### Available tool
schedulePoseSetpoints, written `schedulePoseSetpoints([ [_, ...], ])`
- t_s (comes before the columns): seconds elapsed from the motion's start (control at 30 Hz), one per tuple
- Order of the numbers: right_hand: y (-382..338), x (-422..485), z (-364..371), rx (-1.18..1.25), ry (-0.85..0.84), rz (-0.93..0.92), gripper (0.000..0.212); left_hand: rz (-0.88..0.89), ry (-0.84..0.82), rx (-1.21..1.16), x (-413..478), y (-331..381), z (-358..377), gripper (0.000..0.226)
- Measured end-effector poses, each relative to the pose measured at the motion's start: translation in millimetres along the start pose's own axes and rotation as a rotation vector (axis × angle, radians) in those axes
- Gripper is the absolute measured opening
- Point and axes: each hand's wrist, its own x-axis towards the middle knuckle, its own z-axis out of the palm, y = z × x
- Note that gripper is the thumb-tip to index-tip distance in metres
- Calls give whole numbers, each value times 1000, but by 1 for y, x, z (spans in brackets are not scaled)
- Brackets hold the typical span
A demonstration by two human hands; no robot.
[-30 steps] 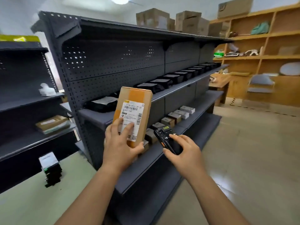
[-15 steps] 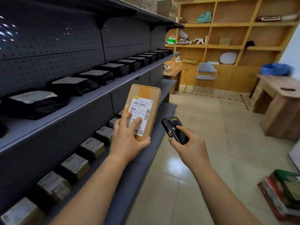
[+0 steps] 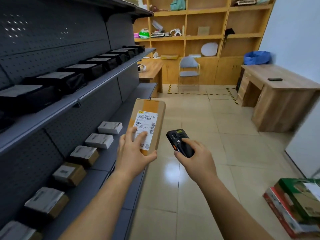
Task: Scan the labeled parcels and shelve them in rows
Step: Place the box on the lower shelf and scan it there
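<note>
On the left, a row of small parcels [image 3: 99, 140] sits along the lower shelf [image 3: 107, 172]. The left hand [image 3: 133, 153] holds a tall brown parcel [image 3: 150, 108] up in the air, just past the shelf's front edge — it is the hand nearer the shelf. The parcel's long side stands up and down, and its white label [image 3: 147, 122] faces the person. The fingers [image 3: 141, 135] lie spread over the label's lower part, with the thumb hooked under the bottom corner. Just to the right, near but not touching, the right hand [image 3: 197, 158] curls round a black scanner [image 3: 178, 141], thumb on top. The scanner's tip points forward, not at the label — I think it must turn left to read it.
</note>
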Motion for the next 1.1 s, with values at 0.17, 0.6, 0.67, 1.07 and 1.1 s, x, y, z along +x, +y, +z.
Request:
schedulePoseSetpoints([
  [0.17, 21, 111, 15, -7, -17, -1, 51, -50, -8, -3, 95, -3, 52, 70],
  [0.6, 74, 384, 130, -54, -174, -41, 51, -231, 28, -9, 326, -99, 191, 73],
  [0.67, 79, 425, 143, -66, -189, -44, 53, -246, 24, -7, 361, -107, 208, 73],
  [1.07, 114, 638, 272, 7, -509, -181, 50, -568, 150, 89, 505, -183, 271, 72],
  [1.1, 116, 654, 284, 2, -546, -230, 50, -619, 176, 99, 511, -188, 276, 73],
])
